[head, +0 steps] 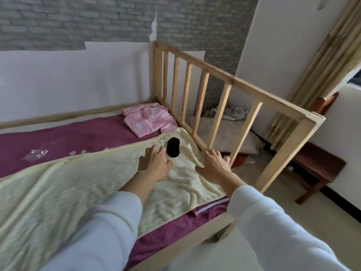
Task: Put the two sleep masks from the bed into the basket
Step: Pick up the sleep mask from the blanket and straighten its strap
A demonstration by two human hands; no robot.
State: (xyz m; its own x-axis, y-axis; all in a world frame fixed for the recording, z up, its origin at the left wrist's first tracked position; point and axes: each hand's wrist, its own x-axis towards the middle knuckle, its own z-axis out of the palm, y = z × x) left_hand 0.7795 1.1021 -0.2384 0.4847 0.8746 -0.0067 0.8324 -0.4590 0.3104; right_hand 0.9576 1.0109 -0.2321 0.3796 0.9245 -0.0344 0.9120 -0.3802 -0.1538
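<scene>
A black sleep mask (pixel 173 147) lies on the cream blanket (pixel 97 182) near the bed's right end. Under its near edge a sliver of something pale shows; I cannot tell whether that is a second mask. My left hand (pixel 154 163) rests flat on the blanket, fingertips touching the mask's left edge, fingers apart, holding nothing. To the right, my right hand (pixel 214 165) hovers spread over the blanket's edge beside the wooden bed rail (pixel 214 75), holding nothing. No basket is in view.
Folded pink pyjamas (pixel 150 118) lie on the purple sheet (pixel 68 137) in the far corner. A clear plastic bag (pixel 36 153) and small scraps lie on the sheet to the left. Beyond the rail are a floor cushion (pixel 224 133), a dark wooden bench (pixel 316 167) and curtains (pixel 320 61).
</scene>
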